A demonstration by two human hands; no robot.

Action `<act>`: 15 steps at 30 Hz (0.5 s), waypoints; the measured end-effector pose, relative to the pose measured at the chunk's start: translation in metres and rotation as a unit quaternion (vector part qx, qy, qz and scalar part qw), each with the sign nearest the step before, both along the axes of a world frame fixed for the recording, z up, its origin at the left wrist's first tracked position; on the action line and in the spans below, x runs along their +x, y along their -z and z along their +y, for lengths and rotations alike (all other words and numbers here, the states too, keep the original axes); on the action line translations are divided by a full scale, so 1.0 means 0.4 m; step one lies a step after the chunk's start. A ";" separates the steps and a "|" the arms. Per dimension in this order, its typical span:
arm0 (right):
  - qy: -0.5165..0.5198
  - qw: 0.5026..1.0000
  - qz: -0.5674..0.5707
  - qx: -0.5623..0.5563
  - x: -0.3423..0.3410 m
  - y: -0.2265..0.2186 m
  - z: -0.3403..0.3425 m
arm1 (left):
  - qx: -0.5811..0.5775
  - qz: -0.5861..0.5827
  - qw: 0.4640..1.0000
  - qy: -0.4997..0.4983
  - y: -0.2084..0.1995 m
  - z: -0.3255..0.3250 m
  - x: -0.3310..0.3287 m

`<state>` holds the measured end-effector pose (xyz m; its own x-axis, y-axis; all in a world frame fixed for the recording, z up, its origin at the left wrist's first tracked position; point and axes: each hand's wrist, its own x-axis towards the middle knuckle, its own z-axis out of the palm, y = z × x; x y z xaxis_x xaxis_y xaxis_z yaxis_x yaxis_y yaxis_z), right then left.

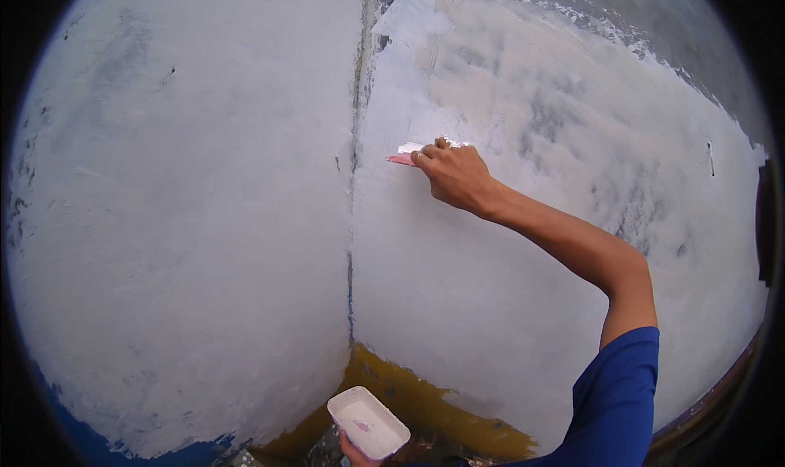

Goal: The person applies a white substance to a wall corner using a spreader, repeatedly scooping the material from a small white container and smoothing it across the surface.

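Observation:
My right hand (458,175) is closed round a pink-edged putty spreader (401,159) loaded with white paste. The spreader is at the right-hand wall (458,279), a little right of the corner, and my fingers cover most of it. At the bottom of the view, my left hand (353,453) grips a white rectangular tub (388,411) from its left and lower side. White paste with a pinkish patch lies inside the tub. Only part of the left hand shows.
A dark, rough seam (356,132) runs down the corner between the right wall and the white-coated left wall (188,222). Bare grey wall (654,17) shows at the upper right. Low down are a mustard-yellow band (409,393) and blue paint (176,455).

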<state>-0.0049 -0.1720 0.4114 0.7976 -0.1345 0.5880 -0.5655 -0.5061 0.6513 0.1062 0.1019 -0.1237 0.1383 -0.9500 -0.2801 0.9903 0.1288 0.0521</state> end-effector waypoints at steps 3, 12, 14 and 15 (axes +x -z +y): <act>-0.074 0.976 -0.136 -0.152 0.020 -0.281 0.006 | -0.015 0.035 0.999 -0.012 -0.018 0.015 -0.004; 0.015 0.952 -0.114 -0.283 -0.002 -0.557 -0.090 | -0.003 0.001 0.999 -0.042 -0.015 0.021 -0.005; -0.011 0.973 -0.075 -0.217 0.048 -0.380 -0.079 | 0.005 0.013 0.999 -0.048 -0.044 0.032 0.001; -0.004 0.979 -0.035 -0.200 0.037 -0.302 -0.089 | 0.004 0.012 0.999 -0.041 -0.060 0.023 -0.002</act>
<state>0.0099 -0.2074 0.5322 0.7530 0.1244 0.6461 -0.6132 -0.2236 0.7576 0.1055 0.1111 -0.0997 0.2083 -0.9334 -0.2921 0.9775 0.2090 0.0290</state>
